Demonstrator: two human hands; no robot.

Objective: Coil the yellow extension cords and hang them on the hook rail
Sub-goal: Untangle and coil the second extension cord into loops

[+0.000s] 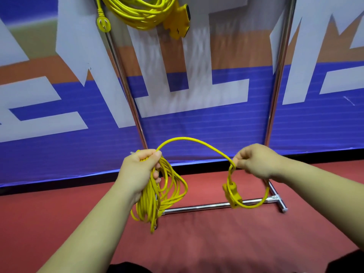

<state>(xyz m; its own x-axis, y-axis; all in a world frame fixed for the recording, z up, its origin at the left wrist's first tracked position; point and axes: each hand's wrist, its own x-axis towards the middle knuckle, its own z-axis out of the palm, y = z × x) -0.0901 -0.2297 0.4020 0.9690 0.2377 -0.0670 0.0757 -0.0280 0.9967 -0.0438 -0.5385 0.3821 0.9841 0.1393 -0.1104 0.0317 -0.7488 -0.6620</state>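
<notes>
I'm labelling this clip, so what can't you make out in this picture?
Head view:
- Hook rail: above the top edge; what holds the hung cord is unseen.
- Gathered loops of the held cord: covered by the left hand.
- Socket block below the right hand: blurred, no detail.

I seem to be in an indoor hall or event space, not a home. A big printed banner (197, 131) in blue, orange and white, with huge white lettering, fills the upper two thirds of the frame. Red floor covering (197, 249) spreads below it. A chrome tube rack (206, 206) stands in front of the banner, with a coiled yellow extension cord (141, 14) hanging at top centre.
</notes>
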